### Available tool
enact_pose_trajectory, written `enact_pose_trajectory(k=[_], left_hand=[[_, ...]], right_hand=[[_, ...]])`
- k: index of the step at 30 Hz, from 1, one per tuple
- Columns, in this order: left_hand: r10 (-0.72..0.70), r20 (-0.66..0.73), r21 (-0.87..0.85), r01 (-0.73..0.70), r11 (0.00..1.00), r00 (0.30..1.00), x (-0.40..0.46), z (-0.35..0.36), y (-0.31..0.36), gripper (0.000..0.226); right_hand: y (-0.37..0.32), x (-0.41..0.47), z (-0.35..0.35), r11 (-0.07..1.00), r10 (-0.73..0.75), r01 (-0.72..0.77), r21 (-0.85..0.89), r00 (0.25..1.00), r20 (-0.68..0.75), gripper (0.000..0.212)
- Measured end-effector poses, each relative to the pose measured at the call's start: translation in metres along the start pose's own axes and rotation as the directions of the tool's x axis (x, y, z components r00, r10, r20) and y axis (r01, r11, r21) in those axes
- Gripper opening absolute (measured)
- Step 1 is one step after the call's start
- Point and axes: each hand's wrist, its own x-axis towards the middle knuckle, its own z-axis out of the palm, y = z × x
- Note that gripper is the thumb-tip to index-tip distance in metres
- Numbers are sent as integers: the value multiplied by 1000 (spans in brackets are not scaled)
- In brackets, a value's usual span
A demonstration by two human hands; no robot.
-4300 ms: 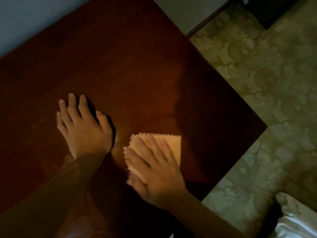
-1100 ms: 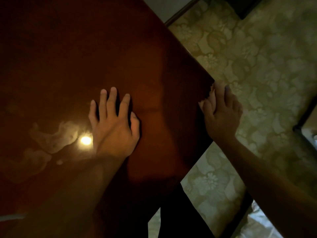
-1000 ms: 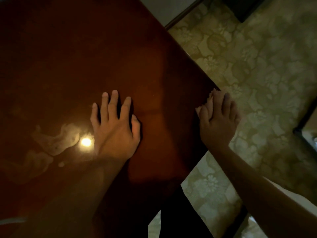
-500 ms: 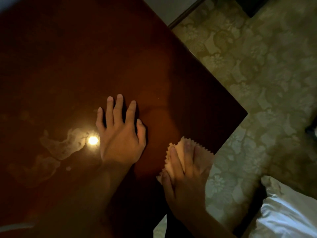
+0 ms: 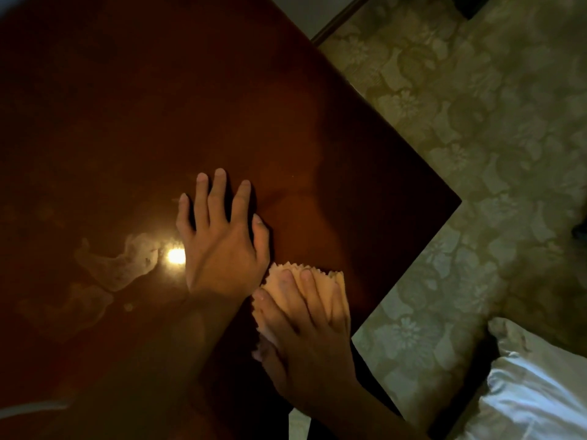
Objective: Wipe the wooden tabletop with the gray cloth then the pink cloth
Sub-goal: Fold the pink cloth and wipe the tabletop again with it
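The dark reddish wooden worktop (image 5: 133, 100) fills most of the head view, turned so that one of its corners points toward the patterned floor. On it, just short of the edge that runs back from that corner toward the person, lies the pink cloth (image 5: 337, 282), a small folded piece with a zigzag-cut border. The right hand (image 5: 305, 328) lies flat on top of the cloth, its fingers (image 5: 287, 289) straight and close together, pressing it against the wood rather than curling round it; only the cloth's far edge, its side toward the worktop's edge and a strip by the thumb show past the hand. The left hand (image 5: 219, 246) rests palm down on the bare worktop just beside the cloth, on the side away from the worktop's edge, fingers spread and straight, holding nothing; its thumb almost meets the cloth's nearest corner, though I cannot tell whether the two touch. Right against this hand's outer side, a bright spot of reflected light (image 5: 175, 256) glares off the polish, and pale smeared patches (image 5: 117, 265) spread on the wood beyond it, farther from the cloth. Off the worktop, past the edge nearest the cloth, the floor covering (image 5: 476, 138) shows a faded green floral pattern, and a white pillow (image 5: 533, 392) lies on that same side.
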Motion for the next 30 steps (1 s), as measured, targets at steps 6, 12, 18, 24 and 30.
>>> enact_pose_trajectory(k=[6, 12, 18, 24, 30], left_hand=[[4, -6, -5, -4, 1000, 1000, 1, 2, -1, 52], [13, 5, -29, -13, 999, 1000, 2, 4, -4, 52], [5, -13, -128, -6, 992, 1000, 5, 0, -7, 51], [-145, 113, -487, 182, 854, 983, -14, -41, -5, 32], [-327, 48, -507, 305, 806, 944, -130, -81, -31, 21]], right_hand=[[76, 42, -26, 992, 19, -23, -125, 999, -37, 68], [23, 41, -7, 976, 180, -179, -125, 984, -8, 71], [6, 28, 7, 993, -33, 33, -113, 999, -3, 70], [11, 24, 2, 974, -205, 206, -94, 979, 15, 71], [-13, 12, 3, 914, -400, 400, -73, 917, 13, 69]])
